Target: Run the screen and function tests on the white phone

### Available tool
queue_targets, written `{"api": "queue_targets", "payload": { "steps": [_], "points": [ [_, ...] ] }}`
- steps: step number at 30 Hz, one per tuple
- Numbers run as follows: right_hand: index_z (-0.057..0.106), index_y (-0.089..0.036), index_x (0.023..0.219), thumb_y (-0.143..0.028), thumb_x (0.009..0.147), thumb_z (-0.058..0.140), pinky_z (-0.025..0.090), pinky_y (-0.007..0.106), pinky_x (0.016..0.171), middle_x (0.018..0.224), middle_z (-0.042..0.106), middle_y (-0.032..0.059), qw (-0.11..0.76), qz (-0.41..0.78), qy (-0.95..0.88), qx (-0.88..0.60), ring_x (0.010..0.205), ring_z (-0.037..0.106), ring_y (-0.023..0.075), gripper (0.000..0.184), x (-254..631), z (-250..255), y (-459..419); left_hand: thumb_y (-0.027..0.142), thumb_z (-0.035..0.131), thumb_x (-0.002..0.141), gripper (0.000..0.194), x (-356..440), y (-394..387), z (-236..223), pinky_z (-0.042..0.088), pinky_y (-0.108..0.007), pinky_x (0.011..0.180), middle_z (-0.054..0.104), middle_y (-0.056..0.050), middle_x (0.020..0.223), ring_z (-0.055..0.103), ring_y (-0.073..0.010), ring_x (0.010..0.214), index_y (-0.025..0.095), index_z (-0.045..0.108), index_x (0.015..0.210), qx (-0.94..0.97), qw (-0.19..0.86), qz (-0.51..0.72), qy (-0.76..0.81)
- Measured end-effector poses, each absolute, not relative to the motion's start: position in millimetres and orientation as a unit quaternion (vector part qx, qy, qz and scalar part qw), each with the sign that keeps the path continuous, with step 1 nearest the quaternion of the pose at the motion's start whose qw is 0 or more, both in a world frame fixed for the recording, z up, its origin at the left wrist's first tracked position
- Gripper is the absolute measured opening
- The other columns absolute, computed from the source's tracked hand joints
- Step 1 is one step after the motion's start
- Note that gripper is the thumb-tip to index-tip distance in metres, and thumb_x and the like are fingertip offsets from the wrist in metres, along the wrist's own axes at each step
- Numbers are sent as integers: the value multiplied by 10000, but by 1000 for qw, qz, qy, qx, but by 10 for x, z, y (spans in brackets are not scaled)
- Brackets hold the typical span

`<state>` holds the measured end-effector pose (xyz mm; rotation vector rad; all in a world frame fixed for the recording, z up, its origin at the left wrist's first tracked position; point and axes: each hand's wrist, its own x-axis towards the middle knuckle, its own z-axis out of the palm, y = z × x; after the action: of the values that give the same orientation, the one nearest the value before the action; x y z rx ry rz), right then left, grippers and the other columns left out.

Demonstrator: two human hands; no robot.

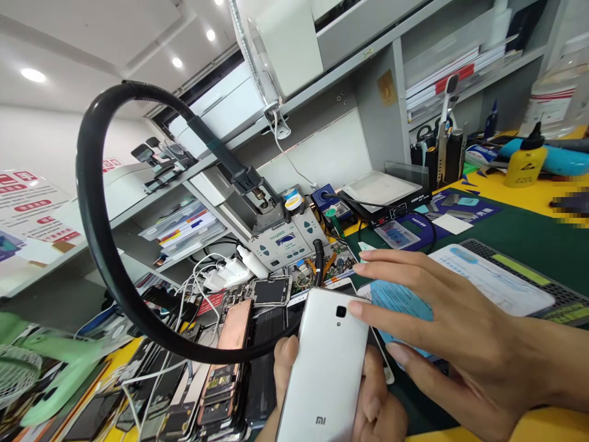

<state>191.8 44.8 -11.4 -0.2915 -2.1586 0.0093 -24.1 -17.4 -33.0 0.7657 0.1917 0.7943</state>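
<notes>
A white smartphone with a camera and an MI logo on its back is held upright, tilted, at the lower middle. My left hand grips its lower part, thumb on one edge and fingers round the other. My right hand is beside the phone's upper right, palm down, fingers spread. Its index fingertip reaches the phone's back close to the camera; whether it touches, I cannot tell. Behind the held phone lies another white phone, partly hidden.
A thick black hose arches over the left side, close to the held phone. Stacked phones and parts cover the bench at left. A hot-air station stands behind. A green mat, a yellow bottle and a light-box-like device are at right.
</notes>
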Motion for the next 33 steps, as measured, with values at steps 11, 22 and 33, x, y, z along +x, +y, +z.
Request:
{"api": "queue_targets", "payload": {
  "steps": [11, 22, 33],
  "points": [
    [536, -214, 1402, -168, 737, 628, 399, 599, 1153, 1455, 512, 155, 477, 28, -869, -129, 1394, 455, 406, 672, 1901, -98, 447, 899, 390, 736, 874, -185, -136, -335, 242, -263, 391, 534, -58, 574, 444, -130, 413, 81, 672, 861, 332, 859, 388, 42],
    [487, -301, 1393, -400, 979, 515, 484, 522, 1075, 1443, 522, 95, 418, 332, -783, -320, 1294, 542, 323, 427, 1884, -94, 535, 669, 425, 930, 619, -250, -87, -50, 570, -289, 387, 635, -95, 893, 690, -201, 641, 106, 650, 1054, 228, 812, 466, 268],
    [623, -309, 1262, -492, 928, 611, 516, 428, 910, 1315, 634, 67, 365, 565, -655, -344, 1198, 609, 306, 381, 1874, -111, 639, 83, 501, 762, 818, -226, -139, 53, 572, -597, 829, 643, -171, 1259, 661, -375, 1103, 243, 272, 1531, 273, 753, 504, 323]
  ]
}}
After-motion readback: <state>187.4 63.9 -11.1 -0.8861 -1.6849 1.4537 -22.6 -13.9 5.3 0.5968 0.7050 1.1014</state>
